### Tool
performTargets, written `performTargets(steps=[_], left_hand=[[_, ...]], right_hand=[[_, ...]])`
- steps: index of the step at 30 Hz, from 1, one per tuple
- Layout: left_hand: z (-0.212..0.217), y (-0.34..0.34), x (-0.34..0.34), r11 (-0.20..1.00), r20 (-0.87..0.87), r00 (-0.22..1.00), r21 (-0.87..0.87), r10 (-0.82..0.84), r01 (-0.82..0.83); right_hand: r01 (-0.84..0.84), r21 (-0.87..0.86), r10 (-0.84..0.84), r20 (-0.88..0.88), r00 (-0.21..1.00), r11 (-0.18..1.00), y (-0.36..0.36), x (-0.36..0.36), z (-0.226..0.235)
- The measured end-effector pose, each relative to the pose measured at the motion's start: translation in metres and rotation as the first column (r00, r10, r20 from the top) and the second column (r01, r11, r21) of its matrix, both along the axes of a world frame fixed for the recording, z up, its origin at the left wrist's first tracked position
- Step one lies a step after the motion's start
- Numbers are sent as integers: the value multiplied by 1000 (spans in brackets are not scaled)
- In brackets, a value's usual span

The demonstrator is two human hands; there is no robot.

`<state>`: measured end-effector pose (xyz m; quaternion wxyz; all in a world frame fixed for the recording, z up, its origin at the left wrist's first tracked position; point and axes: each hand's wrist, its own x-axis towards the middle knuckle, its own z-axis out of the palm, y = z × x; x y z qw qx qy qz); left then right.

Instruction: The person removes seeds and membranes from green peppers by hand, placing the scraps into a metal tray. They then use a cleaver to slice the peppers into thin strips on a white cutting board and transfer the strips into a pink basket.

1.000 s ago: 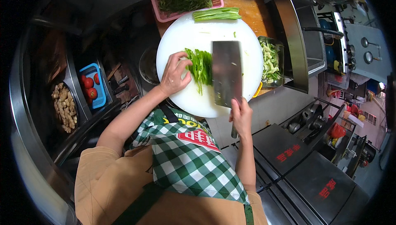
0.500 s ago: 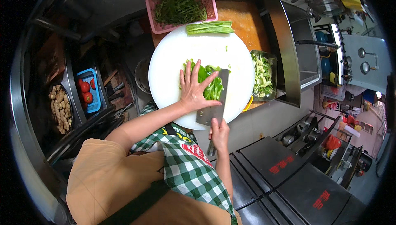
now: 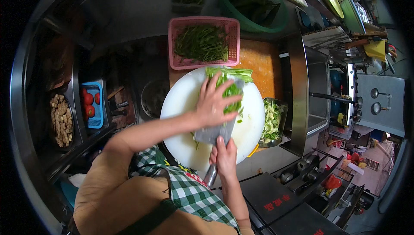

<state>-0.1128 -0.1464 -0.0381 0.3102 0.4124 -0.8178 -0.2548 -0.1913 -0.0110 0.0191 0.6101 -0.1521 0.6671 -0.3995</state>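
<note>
My right hand (image 3: pixel 224 155) is closed round the handle of a cleaver (image 3: pixel 210 134), its wide blade lying flat over the round white cutting board (image 3: pixel 181 99). Cut green vegetable pieces (image 3: pixel 233 92) rest on the blade. Over them spreads my left hand (image 3: pixel 214 104), fingers apart, slightly blurred and covering part of the pile. Long pale-green stalks (image 3: pixel 246 76) lie at the board's far edge, partly behind the pieces. A few green scraps (image 3: pixel 240 118) are scattered on the board.
A pink basket (image 3: pixel 172 41) of thin green strips stands beyond the board, with a green colander (image 3: pixel 282 23) behind it. To the right, a clear container (image 3: pixel 282 123) holds pale-green slices. On the left are a blue basket (image 3: pixel 98 118) of tomatoes and a heap of ginger (image 3: pixel 61 120).
The cleaver and both hands have moved toward the far side of the board. The cut pieces, earlier beside the blade under my left hand, now lie on it. The view has shifted too.
</note>
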Motion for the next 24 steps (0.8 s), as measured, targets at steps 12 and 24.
performTargets(steps=[12,24], left_hand=[[-69,-210,47,851,391,904,-403,-173,337],[-51,-111,-23,951,152,939,50,-308,304]], right_hand=[[145,71,-145,-5,989,987,1,-22,8],[-456,134,454,-521,723,880,147,-53,-10]])
